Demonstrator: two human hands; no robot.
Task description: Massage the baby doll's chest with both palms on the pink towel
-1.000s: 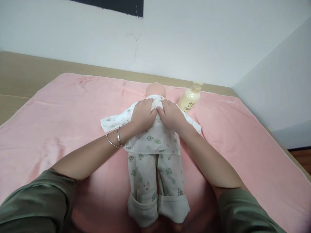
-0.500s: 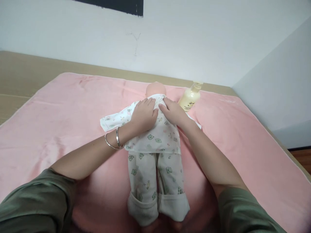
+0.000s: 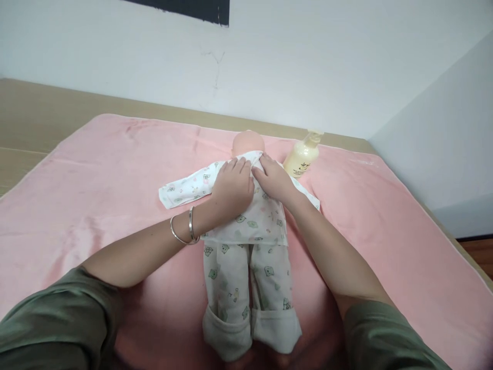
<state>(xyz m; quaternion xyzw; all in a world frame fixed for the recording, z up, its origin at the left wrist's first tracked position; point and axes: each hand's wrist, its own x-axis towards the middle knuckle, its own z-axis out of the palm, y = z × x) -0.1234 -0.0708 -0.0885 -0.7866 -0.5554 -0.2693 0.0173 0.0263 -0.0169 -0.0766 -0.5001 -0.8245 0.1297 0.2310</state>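
Note:
A baby doll lies stretched out on a pink blanket, its bald head away from me. It wears a white printed shirt and matching trousers with turned-up cuffs. My left hand rests flat on the upper part of the shirt, fingers stretched toward the collar. On the other side of the chest, my right hand lies on the shirt by the collar, with its thumb apart from the fingers. Both hands touch the cloth. The doll's face does not show.
Behind my right hand, a pale yellow pump bottle stands beside the doll's shoulder. The pink blanket covers most of a wooden surface, which meets a white wall at the back.
My left hand has slid slightly to the right over the shirt, its thumb now less visible. My right hand stays almost in place by the collar.

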